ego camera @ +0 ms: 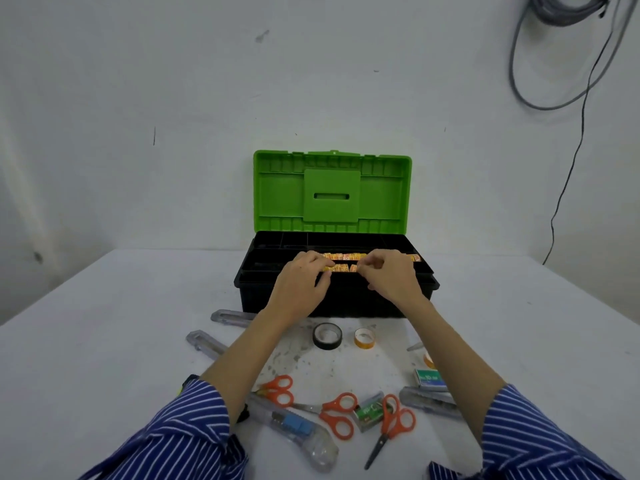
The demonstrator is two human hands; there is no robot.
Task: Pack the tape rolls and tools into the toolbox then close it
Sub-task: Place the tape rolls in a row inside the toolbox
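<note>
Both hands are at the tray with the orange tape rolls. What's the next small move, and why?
Probably seat and release the row of orange-yellow tape rolls in the black toolbox tray, then reach for the black tape roll. The left hand and right hand both pinch that row at the tray, while the black roll and a small orange tape roll lie unpacked in front of the toolbox, whose green lid stands open.

a white table (104, 341) stands against a pale, scuffed wall (173, 81). grey cables (519, 81) hang looped in the upper right corner, and a thin black wire (568, 174) trails down the wall to the table's edge.
</note>
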